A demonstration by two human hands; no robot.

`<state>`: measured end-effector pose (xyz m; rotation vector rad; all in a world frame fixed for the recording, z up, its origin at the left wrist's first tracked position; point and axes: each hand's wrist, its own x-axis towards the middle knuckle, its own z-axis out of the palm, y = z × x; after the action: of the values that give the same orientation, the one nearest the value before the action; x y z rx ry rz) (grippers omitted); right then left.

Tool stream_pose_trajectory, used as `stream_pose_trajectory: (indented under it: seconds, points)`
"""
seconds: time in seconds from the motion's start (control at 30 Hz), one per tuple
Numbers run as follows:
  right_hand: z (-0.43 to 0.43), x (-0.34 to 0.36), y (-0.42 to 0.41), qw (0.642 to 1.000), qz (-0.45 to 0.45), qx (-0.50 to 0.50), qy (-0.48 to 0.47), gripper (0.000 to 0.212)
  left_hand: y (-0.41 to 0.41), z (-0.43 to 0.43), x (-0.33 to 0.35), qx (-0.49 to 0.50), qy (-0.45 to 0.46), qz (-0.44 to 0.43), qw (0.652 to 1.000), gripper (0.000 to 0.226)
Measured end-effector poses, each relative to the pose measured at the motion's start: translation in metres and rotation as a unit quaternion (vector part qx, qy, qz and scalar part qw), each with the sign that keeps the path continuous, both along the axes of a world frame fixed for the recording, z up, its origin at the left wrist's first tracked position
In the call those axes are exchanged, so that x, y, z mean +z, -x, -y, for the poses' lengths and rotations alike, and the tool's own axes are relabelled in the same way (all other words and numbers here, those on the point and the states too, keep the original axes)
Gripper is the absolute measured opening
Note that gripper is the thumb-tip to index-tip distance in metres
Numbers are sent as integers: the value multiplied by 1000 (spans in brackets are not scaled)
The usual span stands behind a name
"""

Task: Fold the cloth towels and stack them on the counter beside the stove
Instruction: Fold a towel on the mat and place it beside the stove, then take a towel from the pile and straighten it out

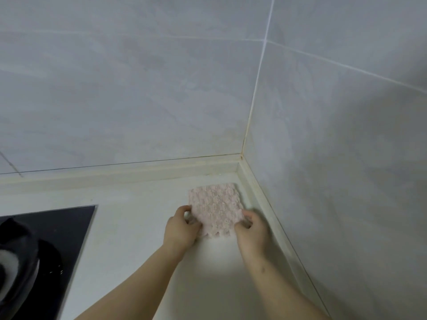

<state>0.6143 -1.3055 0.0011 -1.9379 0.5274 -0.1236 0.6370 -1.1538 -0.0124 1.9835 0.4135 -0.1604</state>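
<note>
Folded pink towel (pixel 216 209) lies flat on white counter (pixel 138 227), in far right corner where two grey tiled walls (pixel 138 88) meet. Left hand (pixel 181 228) grips towel's near left edge, fingers curled round it. Right hand (pixel 250 229) pinches near right edge, fingers curled over fabric. Near edge slightly lifted and wavy. Black stove (pixel 53 229) set into counter at left edge, well apart from towel.

Single head-worn wide-angle view, forward and down, close over the counter (pixel 138 215) corner
</note>
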Motion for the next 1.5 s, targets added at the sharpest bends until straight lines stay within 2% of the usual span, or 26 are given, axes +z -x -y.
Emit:
stream_pose_trajectory:
  seconds: [0.23,0.37,0.53,0.63,0.77,0.9,1.1,1.3,1.43,1.5]
  points:
    - [-4,-4,-36,999,17,-28,-22,36,-43,9,0,63,97,24,993,17]
    - [-3,-9,-52,999,26,-32,-11,37,-51,11,-9,46,147,26,988,14]
    - [-4,-13,-53,991,58,21,122,34,-51,20,-14,28,139,25,990,12]
    - [-7,-18,-49,975,51,57,208,38,-48,25,-9,-5,107,29,994,23]
    - [-13,-14,-42,982,39,74,170,45,-37,23,4,-28,65,57,996,35]
    - [-22,4,-21,986,-7,98,132,46,-9,8,25,-11,71,52,996,16]
    - [-65,25,30,985,13,171,18,37,67,-39,45,37,117,45,991,10]
    - [-148,33,96,938,-10,339,-74,22,178,-113,53,179,133,57,973,10]
    - [-217,38,146,883,-29,458,-93,18,254,-170,53,293,119,63,947,11]
    - [-257,43,184,844,-44,527,-94,16,303,-201,53,356,121,73,924,11]
